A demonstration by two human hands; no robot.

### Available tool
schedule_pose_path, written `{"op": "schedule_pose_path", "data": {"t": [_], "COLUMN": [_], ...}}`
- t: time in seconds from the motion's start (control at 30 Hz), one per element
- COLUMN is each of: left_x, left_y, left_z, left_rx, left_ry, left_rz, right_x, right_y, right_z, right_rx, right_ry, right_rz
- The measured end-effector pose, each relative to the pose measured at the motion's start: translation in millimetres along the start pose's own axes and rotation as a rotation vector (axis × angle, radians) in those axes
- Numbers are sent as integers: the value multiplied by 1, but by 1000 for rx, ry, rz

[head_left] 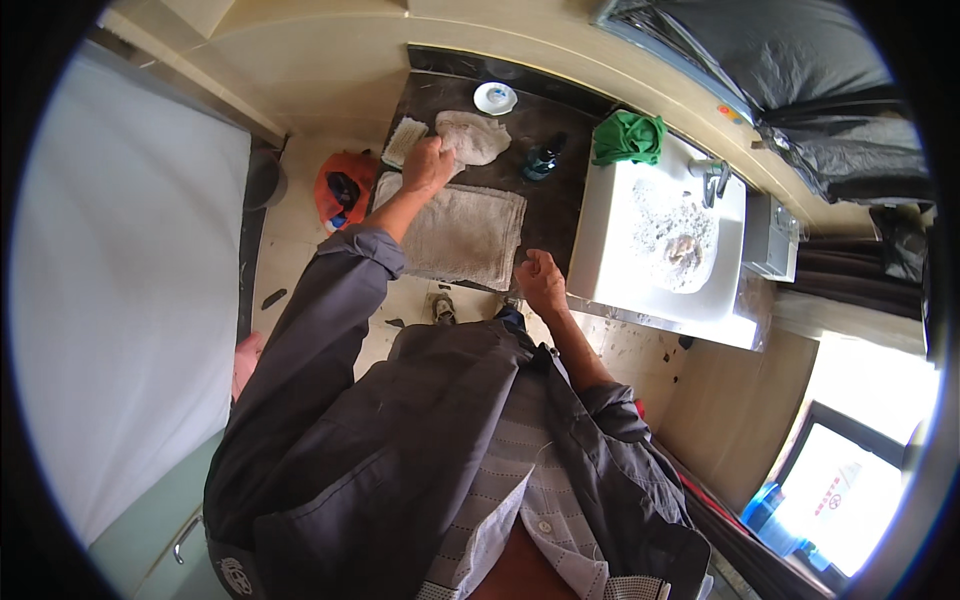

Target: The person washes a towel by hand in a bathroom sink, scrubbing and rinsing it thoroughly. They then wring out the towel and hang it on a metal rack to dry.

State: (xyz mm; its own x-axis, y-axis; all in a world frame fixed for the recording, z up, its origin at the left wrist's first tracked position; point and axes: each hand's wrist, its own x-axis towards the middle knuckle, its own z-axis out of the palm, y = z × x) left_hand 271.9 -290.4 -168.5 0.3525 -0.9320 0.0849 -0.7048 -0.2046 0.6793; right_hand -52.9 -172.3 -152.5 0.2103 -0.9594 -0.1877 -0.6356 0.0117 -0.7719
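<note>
My left hand (428, 168) is closed at the lower left edge of a crumpled beige cloth (477, 138) on the dark countertop, and appears to grip it. Just left of that hand stands a pale brush-like thing with bristly texture (404, 141). A folded beige towel (462, 235) lies flat on the front of the counter, below the left hand. My right hand (541, 282) is held with curled fingers by the towel's right edge, apart from the left hand. Its fingertips are partly hidden, and whatever they may hold does not show.
A white sink (590, 235) with suds and a tap (712, 180) stands right of the counter, a green cloth (629, 137) over its corner. A dark bottle (544, 158) and small white dish (495, 98) are behind the towel. An orange bag (330, 180) sits on the floor.
</note>
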Motion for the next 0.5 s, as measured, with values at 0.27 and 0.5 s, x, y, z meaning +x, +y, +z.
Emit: {"op": "schedule_pose_path", "data": {"t": [0.27, 0.5], "left_x": [37, -12], "left_y": [71, 165], "left_z": [-82, -204], "left_rx": [-469, -446], "left_ry": [-75, -719], "left_rz": [273, 132], "right_x": [34, 84], "right_y": [-74, -197], "right_z": [-64, -146], "right_rx": [368, 519], "right_ry": [-109, -357], "right_rz": [-82, -457]}}
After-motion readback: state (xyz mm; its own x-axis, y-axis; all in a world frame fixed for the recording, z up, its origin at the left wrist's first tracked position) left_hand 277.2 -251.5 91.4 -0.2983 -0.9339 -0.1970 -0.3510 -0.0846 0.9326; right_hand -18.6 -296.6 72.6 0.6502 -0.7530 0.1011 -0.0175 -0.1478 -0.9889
